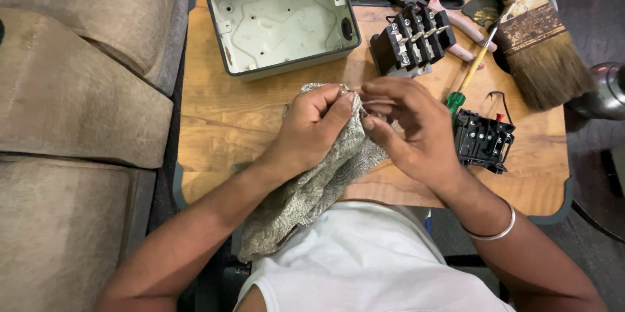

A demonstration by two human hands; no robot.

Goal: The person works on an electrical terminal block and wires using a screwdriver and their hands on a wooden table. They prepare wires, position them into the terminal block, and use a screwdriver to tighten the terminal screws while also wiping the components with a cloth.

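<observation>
grey cloth (312,182) bunched in left hand (311,126); right hand (416,133) fingertips pinching a small part.

Warm, moderate indoor light falls from above onto the wooden counter (215,110), which is the brightest area, its grain plainly readable. The pale inside of the open metal box (280,16) reflects softly without harsh glare. Shadows are soft and short, pooling under the box and beneath the cloth (306,195). The floor at the right and bottom edges sinks into darkness. Focus is sharp at centre (the screws on the black terminal block (410,39) show clearly), with slight softness and mild wide-angle stretching toward the corners. A bright highlight glints on the bangle (498,230).
</observation>
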